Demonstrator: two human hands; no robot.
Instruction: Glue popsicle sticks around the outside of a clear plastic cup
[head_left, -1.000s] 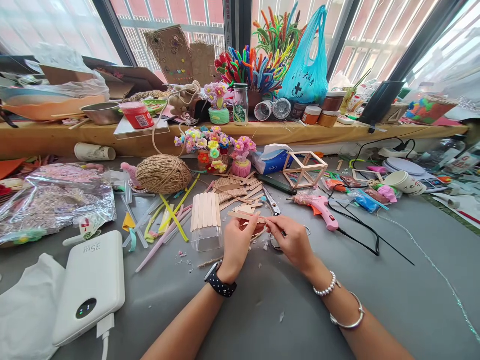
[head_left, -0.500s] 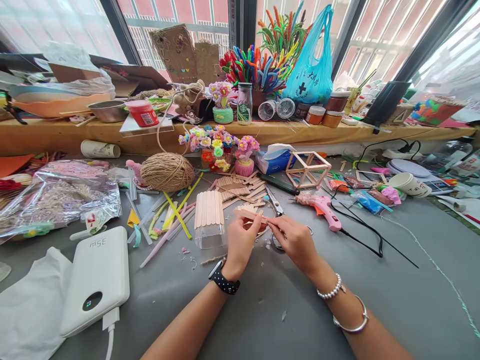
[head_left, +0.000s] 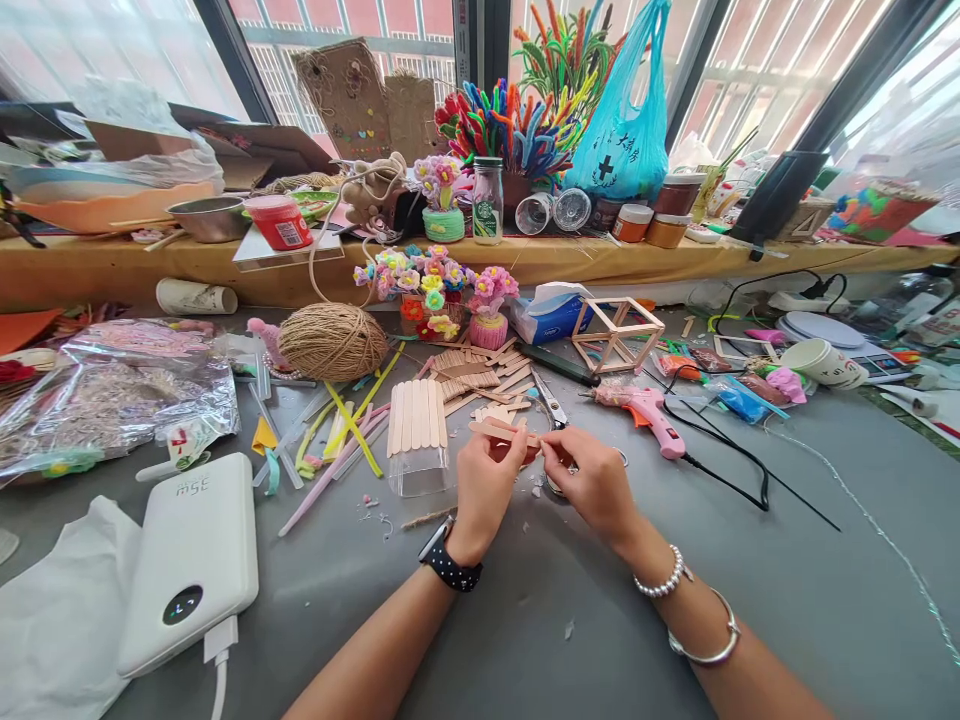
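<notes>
My left hand (head_left: 484, 490) pinches a flat wooden craft stick (head_left: 501, 432) between thumb and fingers, its length pointing right. At the stick's right end my right hand (head_left: 589, 480) has thumb and forefinger pressed together; what they hold, if anything, is too small to make out. Left of my hands a row of craft sticks (head_left: 418, 418) lies side by side on a clear plastic container (head_left: 418, 475). Scissors (head_left: 551, 402) lie behind the right hand, their handles partly hidden by it. More loose craft sticks (head_left: 514, 378) are piled just beyond.
A pink glue gun (head_left: 649, 418) with a black cable lies to the right, near a stick-built cube frame (head_left: 616, 335). Left are a twine ball (head_left: 334, 342), yellow strips (head_left: 360, 420) and a white power bank (head_left: 196, 560). Pipe-cleaner flowers (head_left: 420, 290) stand at the back.
My right fingertips have moved slightly right at the stick's end. The left hand still holds the stick, which is turned a little. The view has shifted slightly.
</notes>
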